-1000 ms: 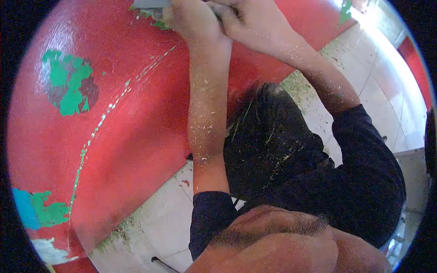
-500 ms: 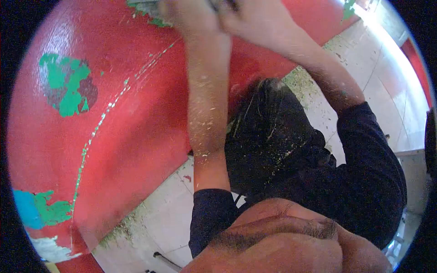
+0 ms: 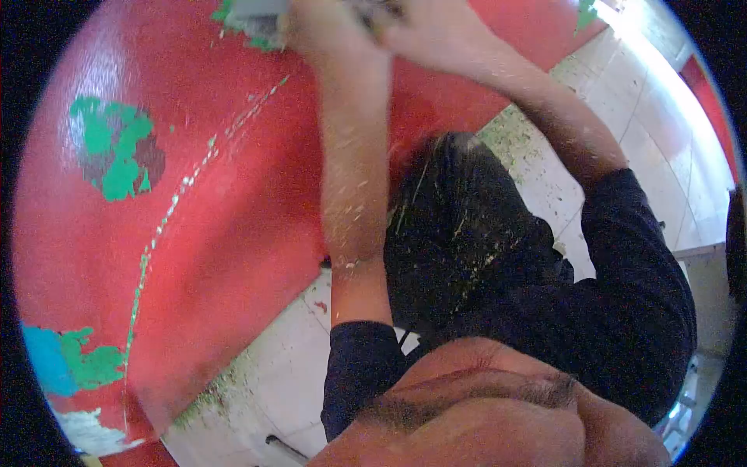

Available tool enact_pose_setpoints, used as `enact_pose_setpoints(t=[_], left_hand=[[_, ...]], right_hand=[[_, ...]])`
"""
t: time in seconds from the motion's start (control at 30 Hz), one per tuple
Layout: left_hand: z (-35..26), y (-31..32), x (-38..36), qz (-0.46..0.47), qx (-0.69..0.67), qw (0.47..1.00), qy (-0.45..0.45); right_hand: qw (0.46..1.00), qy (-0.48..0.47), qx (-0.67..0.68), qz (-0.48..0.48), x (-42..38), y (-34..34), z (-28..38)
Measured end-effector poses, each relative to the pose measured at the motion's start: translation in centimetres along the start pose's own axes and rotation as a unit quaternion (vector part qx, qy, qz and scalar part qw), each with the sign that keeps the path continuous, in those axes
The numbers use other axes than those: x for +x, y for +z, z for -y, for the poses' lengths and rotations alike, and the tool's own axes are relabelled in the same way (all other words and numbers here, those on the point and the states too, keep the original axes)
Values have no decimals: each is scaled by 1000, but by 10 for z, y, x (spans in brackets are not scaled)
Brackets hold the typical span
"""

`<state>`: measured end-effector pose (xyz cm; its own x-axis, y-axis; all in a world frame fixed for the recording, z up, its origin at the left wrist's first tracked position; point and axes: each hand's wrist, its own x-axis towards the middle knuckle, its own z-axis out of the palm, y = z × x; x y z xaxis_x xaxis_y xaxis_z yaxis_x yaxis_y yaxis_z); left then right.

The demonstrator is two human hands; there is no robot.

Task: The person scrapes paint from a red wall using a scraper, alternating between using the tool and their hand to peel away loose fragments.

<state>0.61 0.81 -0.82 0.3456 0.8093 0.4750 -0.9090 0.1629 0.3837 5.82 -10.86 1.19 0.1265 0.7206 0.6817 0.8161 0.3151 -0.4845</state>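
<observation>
My left hand [image 3: 331,23] is at the top edge of the view, against the red painted wall [image 3: 233,226], blurred by motion. Right beside it is my right hand [image 3: 424,35], its fingers closed. Between the two hands shows a small part of a dark and greyish object [image 3: 377,12], too blurred and cut off to name. A bare grey-white patch [image 3: 261,12] with ragged green edges lies just left of my left hand. Pale flakes dust both forearms.
Green patches [image 3: 117,148] show through the red paint at left, and a dotted scratch line [image 3: 167,210] curves down the wall. Paint crumbs [image 3: 222,389] litter the tiled floor [image 3: 288,366] along the wall's foot. A dark rod-like thing [image 3: 284,447] lies on the tiles.
Both hands have shifted slightly to the left along the wall, still close together. More of the grey-white patch beside my left hand shows now.
</observation>
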Motion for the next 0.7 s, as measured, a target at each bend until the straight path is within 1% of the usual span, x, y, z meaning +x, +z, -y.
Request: enact_pose_setpoints(t=[0.03,0.07,0.13,0.17,0.2,0.23,0.3,0.33,0.37,0.4,0.43,0.47,0.53,0.57,0.6,0.63,0.7], left_hand=[[-3,0,7,14,-3,1000,19],[-2,-4,1,59,8,998,-8],[17,-9,-17,-7,3,999,-41],[23,-2,-19,-27,15,999,-35],[19,1,-12,-21,35,999,-10],[8,1,-2,4,52,999,17],[-16,3,11,73,58,994,51],[-23,2,13,86,64,993,48],[-20,-3,4,80,65,994,26],[-6,-2,-7,37,61,997,12],[2,3,-15,-7,61,998,17],[0,6,-11,-16,74,996,45],[-17,9,8,33,83,992,93],[-27,5,14,79,83,989,93],[-32,-4,18,129,93,983,92],[-28,-7,11,173,117,973,94],[3,-2,-9,20,85,996,33]], right_hand=[[1000,-4,13,9,4,-4,3],[999,-3,30,14,-1,-7,-4],[999,-40,18,12,-15,-4,-30],[998,-65,9,9,-15,-5,-32],[998,-55,9,31,-10,-4,-30],[998,-42,8,43,1,-3,-14],[997,-79,20,16,14,-3,-11],[992,-121,45,-8,21,8,-17],[993,-100,59,28,18,0,-12],[992,-78,71,64,15,-7,-6],[990,-55,82,98,11,-14,-1],[989,-72,91,95,19,-5,-10],[986,-144,79,-7,22,8,-18],[980,-177,67,-60,23,14,-22],[976,-189,102,-44,26,12,-26],[981,-151,119,8,21,-1,-19],[982,-66,141,107,8,-25,-5]])
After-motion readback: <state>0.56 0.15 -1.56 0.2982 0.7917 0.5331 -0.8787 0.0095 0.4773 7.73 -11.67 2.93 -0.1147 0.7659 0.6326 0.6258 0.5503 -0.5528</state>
